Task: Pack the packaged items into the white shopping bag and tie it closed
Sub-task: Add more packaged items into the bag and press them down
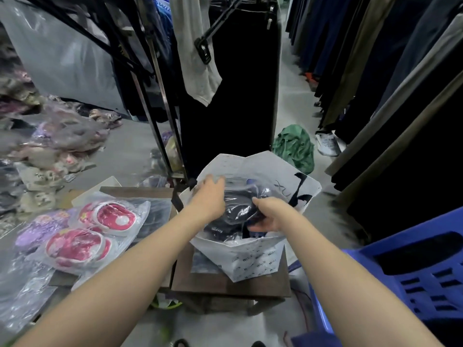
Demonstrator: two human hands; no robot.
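Straight ahead at your twelve o'clock, the white shopping bag [250, 256] stands open on a small brown wooden stool [225, 284]. Its mouth is spread wide, so there is room to work both hands inside. Your left hand [209, 196] lies over the ten o'clock side of a dark garment pack [238, 209] in clear film, fingers spread and fairly straight. That reads as pressing the pack down rather than holding it. Your right hand [269, 216] is at the pack's four o'clock corner with its fingers curled under the edge, clamped on it, most likely to steer that end below the rim. The hands sit apart, one at each end of the pack, which keeps the slippery film from sliding or bunching. The pack is already inside the bag but still rides high, near the rim. At the bag's nine o'clock, on the low surface beside the stool, two pink shoe packs [107, 216] and a purple pack [37, 231] wait within reach of your left hand — not yet packed, so tying looks some way off. A blue plastic chair [413, 276] stands at four o'clock, and a green garment [294, 146] lies on the floor at one o'clock, beyond the bag. Watch the bag's footing — it overhangs the stool's near edge and could tip under a hard push.
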